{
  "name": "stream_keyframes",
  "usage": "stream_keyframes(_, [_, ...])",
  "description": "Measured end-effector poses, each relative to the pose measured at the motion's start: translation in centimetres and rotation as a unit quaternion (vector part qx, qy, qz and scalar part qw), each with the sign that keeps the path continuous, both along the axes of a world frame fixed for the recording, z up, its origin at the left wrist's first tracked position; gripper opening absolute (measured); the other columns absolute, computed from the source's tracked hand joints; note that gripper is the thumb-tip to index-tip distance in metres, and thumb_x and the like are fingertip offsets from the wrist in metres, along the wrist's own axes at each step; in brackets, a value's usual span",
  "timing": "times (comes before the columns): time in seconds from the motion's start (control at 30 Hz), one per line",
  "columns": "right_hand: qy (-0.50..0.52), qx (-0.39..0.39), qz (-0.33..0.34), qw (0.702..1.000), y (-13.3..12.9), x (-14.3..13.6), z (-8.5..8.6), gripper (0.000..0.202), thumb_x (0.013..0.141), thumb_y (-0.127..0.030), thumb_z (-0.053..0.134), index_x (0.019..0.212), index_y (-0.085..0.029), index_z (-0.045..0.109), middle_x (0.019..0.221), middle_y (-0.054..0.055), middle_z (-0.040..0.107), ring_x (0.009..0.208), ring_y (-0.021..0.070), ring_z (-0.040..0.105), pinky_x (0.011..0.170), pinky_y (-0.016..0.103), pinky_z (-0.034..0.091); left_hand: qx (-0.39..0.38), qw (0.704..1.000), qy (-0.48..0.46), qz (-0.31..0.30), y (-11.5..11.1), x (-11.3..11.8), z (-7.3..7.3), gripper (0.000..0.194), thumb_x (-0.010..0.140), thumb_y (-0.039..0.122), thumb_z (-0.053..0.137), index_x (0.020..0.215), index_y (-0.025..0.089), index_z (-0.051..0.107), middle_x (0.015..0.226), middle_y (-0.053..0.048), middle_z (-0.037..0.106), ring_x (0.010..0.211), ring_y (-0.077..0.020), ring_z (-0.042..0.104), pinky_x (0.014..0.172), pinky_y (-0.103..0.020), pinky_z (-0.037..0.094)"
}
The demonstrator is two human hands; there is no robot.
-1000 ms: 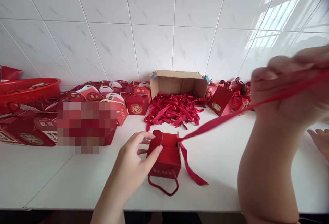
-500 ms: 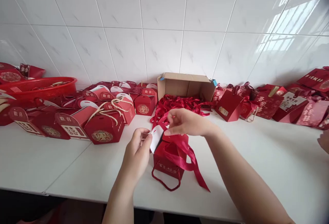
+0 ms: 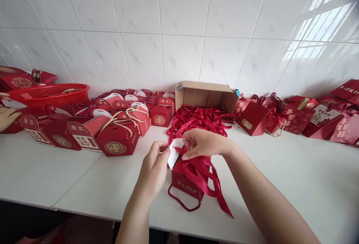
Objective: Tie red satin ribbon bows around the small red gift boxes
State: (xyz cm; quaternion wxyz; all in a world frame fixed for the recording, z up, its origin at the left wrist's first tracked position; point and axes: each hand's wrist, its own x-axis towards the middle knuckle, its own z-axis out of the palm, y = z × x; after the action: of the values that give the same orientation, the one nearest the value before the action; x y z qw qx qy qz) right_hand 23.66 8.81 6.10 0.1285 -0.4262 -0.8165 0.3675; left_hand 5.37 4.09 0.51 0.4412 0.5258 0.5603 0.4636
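A red gift box stands on the table in front of me, a dark red cord handle looping from its near side. My left hand pinches the box's white-backed flap, holding it up at the left. Over the box top, my right hand has its fingers closed on a red satin ribbon. One pointed ribbon end lies across the white flap, by the slot seen there earlier. The rest of the ribbon drapes over the box's right side onto the table. The right fingertips partly hide the ribbon.
A cardboard carton spills a heap of red ribbons behind the box. Finished-looking red boxes crowd the left, beside a red plastic basket. More red boxes line the right. Another person's hand is at the far left.
The ribbon end now reaches over the white flap, where the bare slot showed before. Another person's hand has come into view at the far left. The view has shifted slightly.
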Motion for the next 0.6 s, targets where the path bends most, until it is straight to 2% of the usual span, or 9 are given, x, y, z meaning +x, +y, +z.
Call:
stream_keyframes(0.17, [0.048, 0.017, 0.009, 0.999, -0.2, 0.1, 0.0, 0.027, 0.069, -0.030, 0.072, 0.074, -0.019, 0.048, 0.073, -0.004, 0.055, 0.062, 0.0095, 0.048, 0.053, 0.022, 0.035, -0.024, 0.998, -0.023, -0.055, -0.6, 0.3, 0.9, 0.021, 0.078, 0.042, 0.054, 0.077, 0.021, 0.053, 0.073, 0.000, 0.058, 0.072, -0.0192, 0.060, 0.068, -0.032, 0.051])
stream_keyframes(0.33, [0.051, 0.021, 0.049, 0.997, -0.8, 0.1, 0.5, 0.026, 0.070, -0.026, 0.073, 0.073, -0.019, 0.048, 0.074, -0.004, 0.057, 0.064, 0.0099, 0.051, 0.054, 0.021, 0.036, -0.037, 0.990, -0.049, -0.130, -1.1, 0.9, 1.3, 0.035, 0.079, 0.054, 0.052, 0.073, 0.020, 0.053, 0.077, -0.003, 0.057, 0.076, -0.0203, 0.058, 0.060, -0.029, 0.053])
stream_keyframes(0.5, [0.048, 0.039, 0.072, 0.996, -1.2, 0.0, 0.8, 0.023, 0.073, -0.023, 0.071, 0.074, -0.018, 0.049, 0.074, -0.003, 0.058, 0.068, 0.0106, 0.054, 0.058, 0.022, 0.039, -0.011, 0.990, -0.021, -0.142, -0.7, 1.1, 0.8, 0.038, 0.084, 0.055, 0.044, 0.072, 0.020, 0.052, 0.067, 0.000, 0.051, 0.063, -0.0155, 0.051, 0.052, -0.024, 0.049])
stream_keyframes(0.6, [0.043, 0.055, 0.073, 0.995, -1.2, 0.1, 0.9, 0.023, 0.073, -0.022, 0.071, 0.072, -0.018, 0.049, 0.075, -0.004, 0.058, 0.068, 0.0106, 0.053, 0.059, 0.022, 0.039, 0.010, 0.991, -0.014, -0.132, -0.3, 0.8, 0.7, 0.037, 0.084, 0.051, 0.047, 0.066, 0.019, 0.050, 0.069, 0.000, 0.047, 0.068, -0.0152, 0.048, 0.050, -0.021, 0.046])
